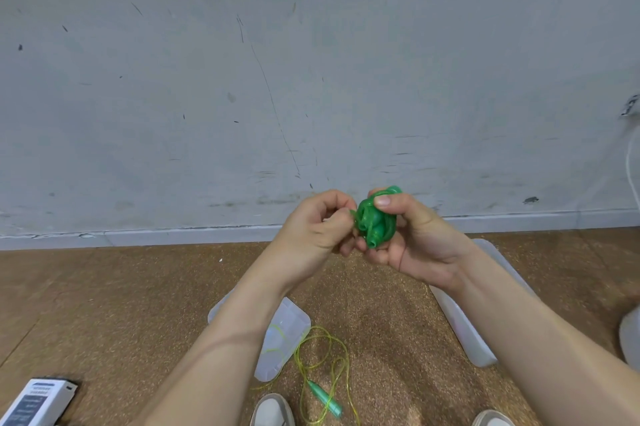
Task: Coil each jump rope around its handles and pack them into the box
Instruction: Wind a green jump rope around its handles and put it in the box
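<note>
So the green rope (375,223) is pretty much bundled, right hand (419,242) gripping it above the box (464,332) while left hand (318,228) pinches its loose end, but I'd say nothing's packed yet and the yellow rope (323,398) lies uncoiled on the floor (104,304) left of the box.

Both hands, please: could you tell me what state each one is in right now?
Left hand: pinches the green jump rope.
Right hand: grips the same coiled rope.

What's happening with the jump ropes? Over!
Right hand holds green rope bundle; left hand pinches its end. Yellow rope loose on floor, partly over clear tray. Nothing in the way.
</note>
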`<action>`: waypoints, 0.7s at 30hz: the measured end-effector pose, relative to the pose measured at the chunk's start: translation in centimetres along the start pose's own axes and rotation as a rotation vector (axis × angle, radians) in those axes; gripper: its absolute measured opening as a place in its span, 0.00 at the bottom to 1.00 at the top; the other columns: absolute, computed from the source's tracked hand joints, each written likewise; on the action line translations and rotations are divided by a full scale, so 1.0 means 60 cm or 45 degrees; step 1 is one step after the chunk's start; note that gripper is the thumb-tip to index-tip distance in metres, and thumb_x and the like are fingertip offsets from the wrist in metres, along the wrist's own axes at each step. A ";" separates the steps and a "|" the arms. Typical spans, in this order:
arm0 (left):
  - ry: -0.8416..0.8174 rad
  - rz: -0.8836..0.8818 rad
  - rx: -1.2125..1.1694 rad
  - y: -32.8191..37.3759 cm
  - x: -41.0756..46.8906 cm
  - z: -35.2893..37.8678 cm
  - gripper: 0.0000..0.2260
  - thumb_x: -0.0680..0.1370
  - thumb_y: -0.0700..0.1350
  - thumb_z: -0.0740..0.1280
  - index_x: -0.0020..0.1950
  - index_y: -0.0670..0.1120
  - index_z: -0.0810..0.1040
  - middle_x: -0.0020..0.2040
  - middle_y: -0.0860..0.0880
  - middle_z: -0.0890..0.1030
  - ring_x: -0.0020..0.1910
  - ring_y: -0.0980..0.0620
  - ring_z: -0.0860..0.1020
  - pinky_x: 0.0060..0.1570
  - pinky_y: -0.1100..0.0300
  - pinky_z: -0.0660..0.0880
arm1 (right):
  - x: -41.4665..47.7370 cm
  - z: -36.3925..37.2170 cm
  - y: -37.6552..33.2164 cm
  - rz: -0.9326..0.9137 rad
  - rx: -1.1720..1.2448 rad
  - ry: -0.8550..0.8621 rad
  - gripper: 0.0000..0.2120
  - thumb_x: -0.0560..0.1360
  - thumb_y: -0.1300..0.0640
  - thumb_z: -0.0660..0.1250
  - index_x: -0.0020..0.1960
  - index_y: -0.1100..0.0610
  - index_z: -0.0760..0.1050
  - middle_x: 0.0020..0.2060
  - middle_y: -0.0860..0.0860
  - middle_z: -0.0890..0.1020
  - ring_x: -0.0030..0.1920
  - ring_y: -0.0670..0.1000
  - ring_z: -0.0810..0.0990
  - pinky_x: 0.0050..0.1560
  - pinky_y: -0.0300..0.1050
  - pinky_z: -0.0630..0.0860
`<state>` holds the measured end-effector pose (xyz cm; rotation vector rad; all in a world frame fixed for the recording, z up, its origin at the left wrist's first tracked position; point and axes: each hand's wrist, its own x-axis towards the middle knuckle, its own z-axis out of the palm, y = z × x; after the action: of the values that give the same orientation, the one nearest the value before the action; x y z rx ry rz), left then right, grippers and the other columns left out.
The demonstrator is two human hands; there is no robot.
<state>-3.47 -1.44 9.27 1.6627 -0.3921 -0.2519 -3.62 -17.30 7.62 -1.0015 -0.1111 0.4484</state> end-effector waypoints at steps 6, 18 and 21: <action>-0.078 0.068 0.154 0.013 -0.011 -0.014 0.08 0.73 0.33 0.70 0.38 0.43 0.76 0.27 0.50 0.80 0.34 0.47 0.82 0.32 0.65 0.72 | -0.005 -0.006 -0.003 -0.032 0.151 0.041 0.23 0.49 0.58 0.80 0.39 0.54 0.73 0.34 0.54 0.79 0.33 0.53 0.80 0.34 0.45 0.80; 0.164 0.287 0.247 0.028 -0.008 -0.017 0.05 0.62 0.43 0.70 0.32 0.46 0.75 0.31 0.49 0.75 0.32 0.53 0.71 0.33 0.61 0.68 | -0.004 0.016 0.011 0.036 0.324 -0.089 0.21 0.47 0.53 0.84 0.36 0.53 0.79 0.34 0.54 0.81 0.28 0.52 0.79 0.30 0.39 0.78; 0.082 0.242 0.153 0.020 -0.004 -0.019 0.04 0.61 0.47 0.69 0.30 0.51 0.74 0.45 0.52 0.80 0.47 0.54 0.78 0.46 0.60 0.73 | -0.006 0.021 0.013 0.116 0.210 -0.106 0.20 0.51 0.46 0.83 0.38 0.54 0.82 0.32 0.53 0.81 0.27 0.48 0.78 0.29 0.38 0.77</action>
<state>-3.38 -0.43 10.57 1.7330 -0.5214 -0.0333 -4.55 -16.09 7.66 -0.8286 -0.1020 0.5740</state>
